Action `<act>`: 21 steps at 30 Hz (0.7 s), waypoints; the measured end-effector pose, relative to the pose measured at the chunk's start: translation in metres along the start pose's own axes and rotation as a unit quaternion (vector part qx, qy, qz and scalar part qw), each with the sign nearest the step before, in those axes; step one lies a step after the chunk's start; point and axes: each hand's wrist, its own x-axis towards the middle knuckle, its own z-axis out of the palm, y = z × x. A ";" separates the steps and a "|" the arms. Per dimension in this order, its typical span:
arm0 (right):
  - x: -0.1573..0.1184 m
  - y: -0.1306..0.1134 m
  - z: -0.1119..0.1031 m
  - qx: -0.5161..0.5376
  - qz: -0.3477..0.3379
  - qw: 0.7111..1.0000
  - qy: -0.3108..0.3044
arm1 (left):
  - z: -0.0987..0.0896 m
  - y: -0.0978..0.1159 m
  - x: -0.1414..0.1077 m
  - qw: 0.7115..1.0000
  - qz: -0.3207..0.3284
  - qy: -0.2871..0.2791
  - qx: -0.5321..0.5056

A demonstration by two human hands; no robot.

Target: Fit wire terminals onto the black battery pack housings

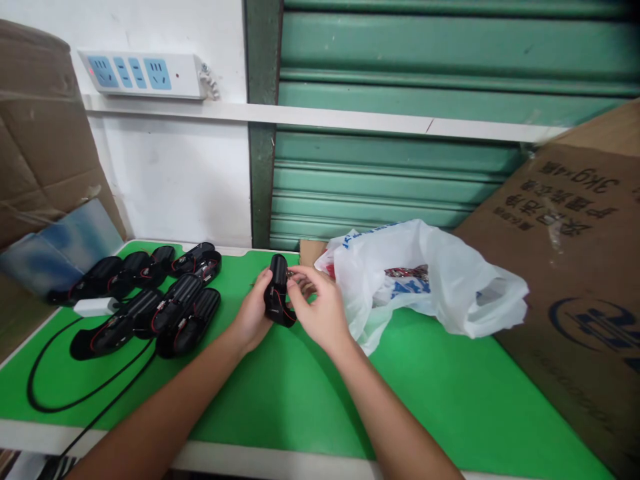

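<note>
Above the middle of the green table top (300, 400) I hold a black plastic housing (279, 293) with a thin red wire along its side. My left hand (255, 310) is wrapped round its left side. On the right side, my right hand (316, 300) pinches at the housing with thumb and fingers; a small metallic bit shows by the fingertips, too small to name. Several similar black housings (173, 303) with red wires lie in a cluster to the left.
A white plastic bag (445, 287) with reddish contents lies right of my hands. Cardboard boxes stand at the right (565, 267) and left (40, 120). A black cable (37, 363) with a white plug-like block (95, 307) curves at left. A power strip (143, 75) hangs on the wall.
</note>
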 end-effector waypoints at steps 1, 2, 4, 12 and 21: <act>0.000 -0.001 0.000 -0.025 -0.024 0.999 0.003 | 0.001 -0.001 0.000 1.000 -0.002 0.003 0.003; -0.001 -0.002 -0.001 -0.046 -0.044 0.998 0.005 | 0.001 -0.001 0.000 1.000 -0.004 0.006 0.006; -0.001 -0.003 -0.002 -0.069 -0.068 0.995 0.004 | 0.002 -0.001 -0.001 1.000 -0.007 0.007 0.010; -0.003 0.002 -0.001 -0.068 -0.081 0.994 -0.025 | 0.003 0.001 -0.001 0.998 0.012 0.050 0.045; 0.002 0.001 -0.010 -0.089 -0.101 0.989 -0.069 | 0.000 0.000 0.001 0.991 0.057 0.062 0.102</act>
